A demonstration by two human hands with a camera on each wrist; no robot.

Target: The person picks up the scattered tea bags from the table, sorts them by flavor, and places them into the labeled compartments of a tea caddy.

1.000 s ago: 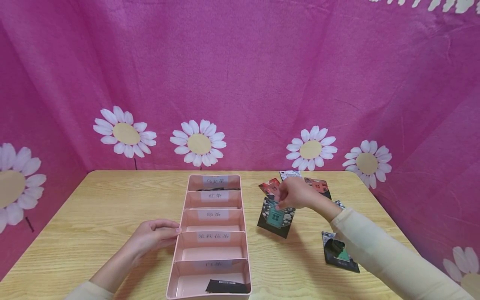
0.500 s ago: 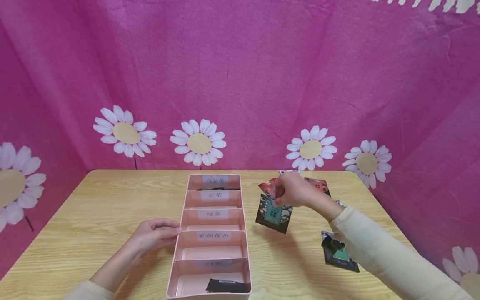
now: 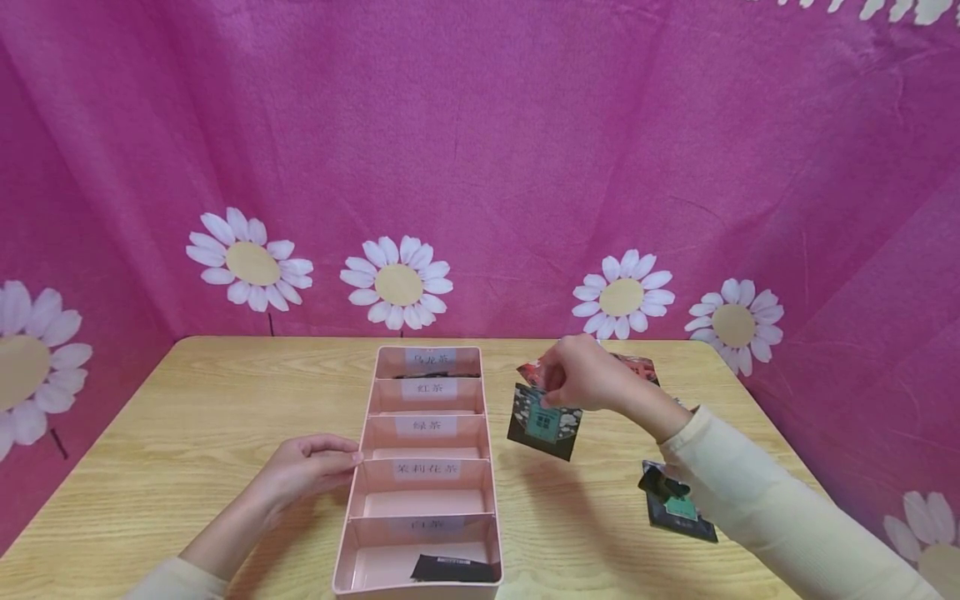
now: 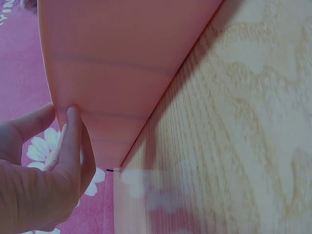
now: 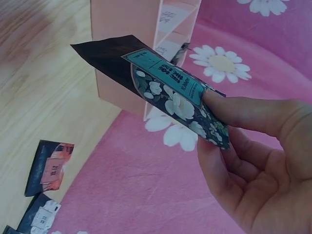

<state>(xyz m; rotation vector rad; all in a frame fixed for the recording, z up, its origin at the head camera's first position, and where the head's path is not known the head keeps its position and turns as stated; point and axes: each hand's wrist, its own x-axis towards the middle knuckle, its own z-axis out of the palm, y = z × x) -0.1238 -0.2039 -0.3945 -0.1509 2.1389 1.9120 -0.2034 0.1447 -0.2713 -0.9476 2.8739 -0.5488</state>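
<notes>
My right hand [image 3: 592, 377] pinches a black tea sachet [image 3: 542, 432] by its upper edge, thumb on the printed front. White flowers and a teal label show on that sachet in the right wrist view. It hangs tilted over the table, right of a long pink divided box [image 3: 422, 502]. Each compartment carries a white label with Chinese characters. My left hand [image 3: 306, 472] holds the box's left rim; in the left wrist view the thumb meets the edge and a finger lies against the outer wall.
A dark sachet [image 3: 456, 570] lies in the nearest compartment, and dark edges show in the farthest. Red-printed sachets [image 3: 635, 367] lie behind my right hand, partly hidden. Green-labelled dark sachets [image 3: 681, 510] lie by the right sleeve. Pink daisy cloth [image 3: 510, 167] encloses the table [image 3: 247, 392].
The flowered sachet has risen slightly and shifted a little left with my right hand, now facing the camera more squarely. My left hand stays at the box rim.
</notes>
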